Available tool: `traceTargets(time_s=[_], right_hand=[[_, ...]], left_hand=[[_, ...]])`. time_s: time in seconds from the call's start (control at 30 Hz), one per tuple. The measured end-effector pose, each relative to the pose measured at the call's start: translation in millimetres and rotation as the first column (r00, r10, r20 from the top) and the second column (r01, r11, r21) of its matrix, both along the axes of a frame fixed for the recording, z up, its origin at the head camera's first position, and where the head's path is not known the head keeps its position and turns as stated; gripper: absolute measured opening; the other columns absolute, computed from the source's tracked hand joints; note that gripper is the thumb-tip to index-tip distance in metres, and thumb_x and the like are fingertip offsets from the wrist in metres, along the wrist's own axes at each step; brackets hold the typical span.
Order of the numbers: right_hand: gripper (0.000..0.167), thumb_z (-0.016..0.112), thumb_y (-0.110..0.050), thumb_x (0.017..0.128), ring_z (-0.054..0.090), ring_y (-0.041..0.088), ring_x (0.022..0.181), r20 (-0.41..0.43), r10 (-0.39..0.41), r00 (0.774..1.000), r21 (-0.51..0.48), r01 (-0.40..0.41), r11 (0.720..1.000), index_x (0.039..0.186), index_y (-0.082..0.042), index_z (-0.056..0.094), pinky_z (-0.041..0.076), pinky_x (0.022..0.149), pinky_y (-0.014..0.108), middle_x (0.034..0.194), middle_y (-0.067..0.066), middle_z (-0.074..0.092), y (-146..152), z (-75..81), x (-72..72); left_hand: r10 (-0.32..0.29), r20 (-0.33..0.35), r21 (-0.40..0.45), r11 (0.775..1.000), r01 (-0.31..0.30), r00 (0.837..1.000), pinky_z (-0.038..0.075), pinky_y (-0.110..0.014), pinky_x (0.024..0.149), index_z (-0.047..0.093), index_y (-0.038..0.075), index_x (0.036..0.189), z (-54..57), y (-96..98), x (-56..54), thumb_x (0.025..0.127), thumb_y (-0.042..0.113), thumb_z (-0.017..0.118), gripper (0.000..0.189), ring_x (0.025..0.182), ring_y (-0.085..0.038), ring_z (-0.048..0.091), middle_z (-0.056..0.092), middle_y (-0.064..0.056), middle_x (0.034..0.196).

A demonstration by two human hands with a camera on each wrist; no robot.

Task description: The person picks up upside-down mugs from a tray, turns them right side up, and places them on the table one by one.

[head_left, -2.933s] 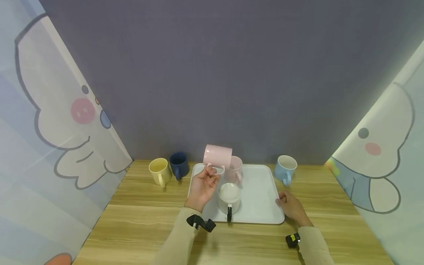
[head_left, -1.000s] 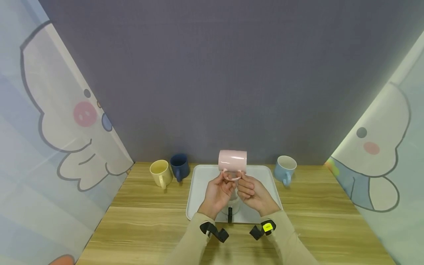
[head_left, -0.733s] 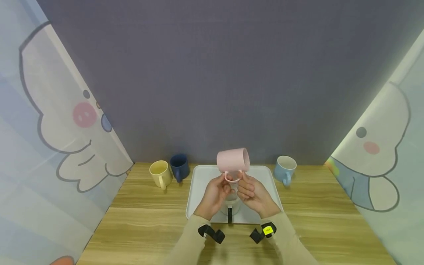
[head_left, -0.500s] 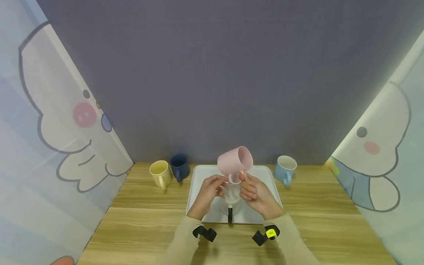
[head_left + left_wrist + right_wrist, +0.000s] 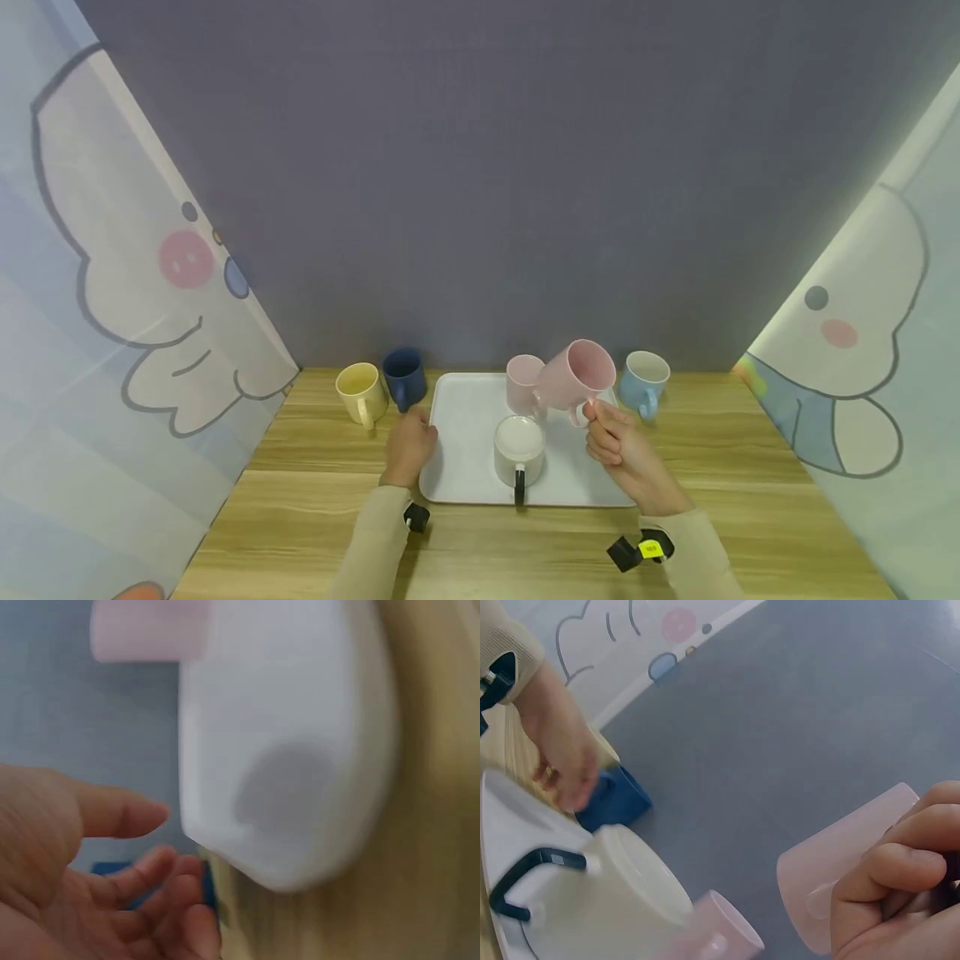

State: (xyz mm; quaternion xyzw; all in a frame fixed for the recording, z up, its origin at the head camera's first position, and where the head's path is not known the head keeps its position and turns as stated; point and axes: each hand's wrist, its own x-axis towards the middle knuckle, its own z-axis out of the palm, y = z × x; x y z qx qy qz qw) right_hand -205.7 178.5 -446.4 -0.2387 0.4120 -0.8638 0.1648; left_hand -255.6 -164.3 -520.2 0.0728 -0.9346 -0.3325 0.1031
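Note:
My right hand (image 5: 633, 458) pinches the handle of a pink mug (image 5: 573, 375), which hangs tilted above the right part of a white tray (image 5: 468, 467), mouth up toward the right. In the right wrist view the curled fingers (image 5: 907, 866) cover that handle. My left hand (image 5: 410, 447) is beside the tray's left edge, below the dark blue mug (image 5: 403, 377). The left wrist view shows its thumb apart from loosely bent fingers, with nothing between them. A second pink mug (image 5: 522, 385) stands at the tray's back. A white mug (image 5: 517, 454) with a black handle sits upside down in front.
A yellow mug (image 5: 360, 390) stands left of the dark blue one on the wooden table (image 5: 315, 492). At the tray's right is a light blue mug (image 5: 643, 383). A grey panel (image 5: 480, 208) rises behind the table, with patterned sheets on both sides.
The pink mug was first in my left hand, then both hands held its handle. My left hand let go and moved left and down; my right hand carried the mug right, turning its mouth upward.

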Motion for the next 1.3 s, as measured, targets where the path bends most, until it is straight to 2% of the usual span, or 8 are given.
traceTargets(time_s=[0.17,0.3,0.4,0.67,0.9,0.97,1.17,1.3], right_hand=[[0.042,0.019,-0.012,0.114,0.010,0.016,0.050,-0.006,-0.071,0.997,0.045,0.071,0.996,0.102,-0.012,0.059,0.001,0.049,0.030,0.061,0.002,0.018,17,-0.8,5.2],[0.037,0.023,-0.014,0.114,0.010,0.017,0.052,0.005,-0.156,0.988,0.115,0.154,0.981,0.101,-0.012,0.058,0.000,0.051,0.031,0.061,0.001,0.019,33,-2.9,10.4],[0.033,0.029,-0.017,0.114,0.012,0.017,0.054,0.008,-0.245,0.969,0.201,0.239,0.950,0.099,-0.013,0.058,0.002,0.053,0.032,0.060,-0.004,0.026,47,-4.8,14.4],[0.034,0.036,-0.020,0.112,0.014,0.017,0.055,-0.010,-0.456,0.890,0.284,0.440,0.852,0.092,-0.014,0.062,0.002,0.054,0.034,0.058,-0.011,0.040,84,-3.7,20.7],[0.034,0.041,-0.021,0.111,0.019,0.014,0.055,0.012,-0.620,0.785,0.308,0.587,0.749,0.086,-0.015,0.063,0.007,0.053,0.032,0.059,-0.012,0.046,102,-5.0,22.0],[0.035,0.041,-0.019,0.111,0.019,0.014,0.056,0.028,-0.638,0.770,0.295,0.603,0.741,0.085,-0.014,0.063,0.007,0.053,0.031,0.059,-0.012,0.047,105,-7.2,19.7],[0.033,0.038,-0.020,0.111,0.027,0.009,0.058,0.113,-0.639,0.761,0.287,0.591,0.754,0.086,-0.013,0.058,0.011,0.055,0.029,0.062,-0.010,0.047,113,-18.6,11.8],[0.032,0.039,-0.023,0.111,0.038,0.003,0.058,0.188,-0.659,0.729,0.338,0.582,0.740,0.087,-0.014,0.058,0.022,0.051,0.021,0.065,-0.010,0.047,118,-26.8,6.0]], left_hand=[[-0.044,0.099,-0.012,0.999,0.045,0.994,0.035,-0.034,0.052,0.058,0.006,0.065,-11.6,-12.0,-0.1,0.081,0.006,0.061,0.016,0.060,-0.025,0.050,0.058,-0.010,0.067],[-0.058,0.106,-0.001,0.998,0.058,0.993,0.043,-0.036,0.056,0.068,0.004,0.074,-15.2,-18.0,-1.6,0.078,0.005,0.062,0.007,0.067,-0.026,0.058,0.067,-0.012,0.075],[-0.054,0.121,0.007,0.999,0.054,0.991,0.048,-0.038,0.062,0.070,0.002,0.082,-15.6,-20.5,-2.3,0.078,0.007,0.064,0.008,0.073,-0.028,0.062,0.071,-0.015,0.083],[-0.056,0.166,0.064,0.997,0.045,0.985,0.049,-0.039,0.069,0.068,0.003,0.088,-20.7,-24.3,-2.7,0.081,0.011,0.067,0.011,0.079,-0.028,0.063,0.070,-0.015,0.088],[-0.082,0.220,0.154,0.987,0.049,0.972,0.051,-0.038,0.072,0.068,0.000,0.097,-21.1,-27.1,-5.2,0.087,0.013,0.071,0.017,0.085,-0.028,0.063,0.070,-0.015,0.095],[-0.086,0.223,0.162,0.985,0.050,0.971,0.051,-0.038,0.073,0.067,-0.001,0.098,-19.9,-27.1,-4.7,0.088,0.013,0.071,0.017,0.086,-0.028,0.063,0.070,-0.016,0.095],[-0.083,0.214,0.154,0.987,0.050,0.973,0.050,-0.038,0.074,0.067,-0.001,0.097,-17.4,-26.3,-4.3,0.087,0.013,0.071,0.017,0.086,-0.029,0.063,0.069,-0.016,0.095],[-0.081,0.205,0.136,0.989,0.054,0.975,0.051,-0.038,0.074,0.068,-0.001,0.096,-19.4,-27.5,-4.8,0.086,0.013,0.071,0.018,0.085,-0.027,0.063,0.069,-0.015,0.095]])
